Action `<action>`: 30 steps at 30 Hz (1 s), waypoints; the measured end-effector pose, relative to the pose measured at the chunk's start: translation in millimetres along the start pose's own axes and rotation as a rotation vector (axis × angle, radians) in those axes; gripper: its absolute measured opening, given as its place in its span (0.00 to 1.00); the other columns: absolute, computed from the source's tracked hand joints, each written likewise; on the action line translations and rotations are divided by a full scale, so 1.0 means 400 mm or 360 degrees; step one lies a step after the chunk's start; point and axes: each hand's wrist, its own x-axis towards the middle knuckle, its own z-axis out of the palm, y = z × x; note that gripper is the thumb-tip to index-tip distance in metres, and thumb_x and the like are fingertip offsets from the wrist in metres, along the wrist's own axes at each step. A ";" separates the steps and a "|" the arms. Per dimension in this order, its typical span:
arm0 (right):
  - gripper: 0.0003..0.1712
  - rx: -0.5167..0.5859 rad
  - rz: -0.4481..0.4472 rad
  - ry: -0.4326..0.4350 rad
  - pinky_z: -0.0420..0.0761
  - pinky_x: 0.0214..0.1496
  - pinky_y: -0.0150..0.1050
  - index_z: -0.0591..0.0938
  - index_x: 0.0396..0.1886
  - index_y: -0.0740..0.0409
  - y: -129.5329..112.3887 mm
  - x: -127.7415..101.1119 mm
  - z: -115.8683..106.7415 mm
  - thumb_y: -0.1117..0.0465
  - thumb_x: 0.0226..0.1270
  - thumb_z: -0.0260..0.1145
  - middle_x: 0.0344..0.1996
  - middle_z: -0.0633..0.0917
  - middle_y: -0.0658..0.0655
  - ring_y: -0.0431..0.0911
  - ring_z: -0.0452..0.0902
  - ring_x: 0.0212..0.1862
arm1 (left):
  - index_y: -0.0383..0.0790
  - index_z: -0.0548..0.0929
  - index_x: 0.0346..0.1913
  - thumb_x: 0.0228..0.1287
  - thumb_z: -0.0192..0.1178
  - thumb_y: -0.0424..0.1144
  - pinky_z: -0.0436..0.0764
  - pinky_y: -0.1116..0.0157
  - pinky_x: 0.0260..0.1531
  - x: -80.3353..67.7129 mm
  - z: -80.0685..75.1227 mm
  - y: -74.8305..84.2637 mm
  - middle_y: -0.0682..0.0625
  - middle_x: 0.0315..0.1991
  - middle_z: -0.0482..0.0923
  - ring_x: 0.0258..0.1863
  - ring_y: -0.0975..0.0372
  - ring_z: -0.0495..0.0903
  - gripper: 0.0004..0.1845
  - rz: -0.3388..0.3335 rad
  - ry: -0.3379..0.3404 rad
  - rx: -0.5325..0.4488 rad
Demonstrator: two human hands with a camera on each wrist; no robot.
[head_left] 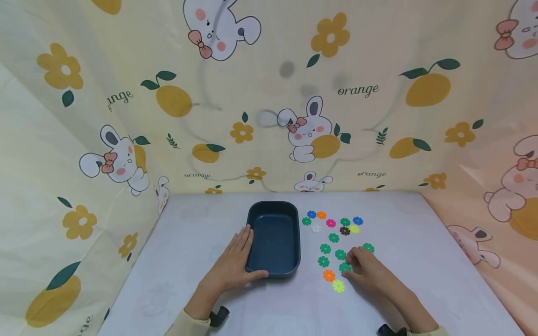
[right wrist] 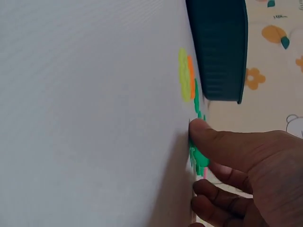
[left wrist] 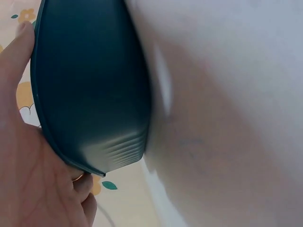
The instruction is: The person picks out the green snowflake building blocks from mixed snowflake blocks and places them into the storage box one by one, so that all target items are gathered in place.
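A dark blue rectangular tray (head_left: pixel 273 274) stands on the table. My left hand (head_left: pixel 231 263) lies against its near left corner, fingers stretched along the left wall and thumb along the near rim. The left wrist view shows the same hand at the rim of the tray (left wrist: pixel 94 85). To the right of the tray, my right hand (head_left: pixel 370 270) pinches a green flower-shaped disc (head_left: pixel 344 267) between thumb and fingers, low over the table. In the right wrist view the green disc (right wrist: pixel 201 158) shows behind the thumb, partly hidden by it.
Several flower-shaped discs lie right of the tray, among them an orange disc (head_left: pixel 329 275), a yellow disc (head_left: pixel 338 286), a pink disc (head_left: pixel 330 223) and a brown disc (head_left: pixel 344 230). A printed curtain (head_left: pixel 269 84) hangs behind the white table (head_left: pixel 197 224).
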 end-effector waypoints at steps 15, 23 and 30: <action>0.10 0.0166 -0.0278 -0.0020 0.82 0.38 0.31 0.81 0.44 0.54 -0.039 0.014 -0.040 0.66 0.72 0.74 0.33 0.82 0.45 0.40 0.76 0.36 | 0.35 0.42 0.88 0.58 0.56 0.86 0.44 0.51 0.86 -0.003 0.023 0.019 0.43 0.89 0.33 0.88 0.54 0.35 0.73 -0.0143 0.0026 -0.0015; 0.09 0.0363 -0.0487 0.0135 0.88 0.48 0.29 0.85 0.47 0.58 -0.082 0.080 -0.051 0.69 0.72 0.74 0.38 0.86 0.47 0.40 0.83 0.40 | 0.35 0.44 0.88 0.59 0.58 0.84 0.44 0.51 0.86 -0.005 0.027 0.033 0.42 0.89 0.35 0.88 0.52 0.37 0.72 -0.0161 0.0071 -0.0018; 0.09 0.0543 -0.0477 0.0117 0.87 0.51 0.30 0.86 0.50 0.56 -0.155 0.140 -0.055 0.67 0.74 0.73 0.41 0.87 0.52 0.45 0.84 0.42 | 0.35 0.43 0.88 0.59 0.58 0.85 0.44 0.51 0.86 -0.004 0.029 0.031 0.43 0.89 0.34 0.88 0.53 0.36 0.72 -0.0159 0.0074 -0.0018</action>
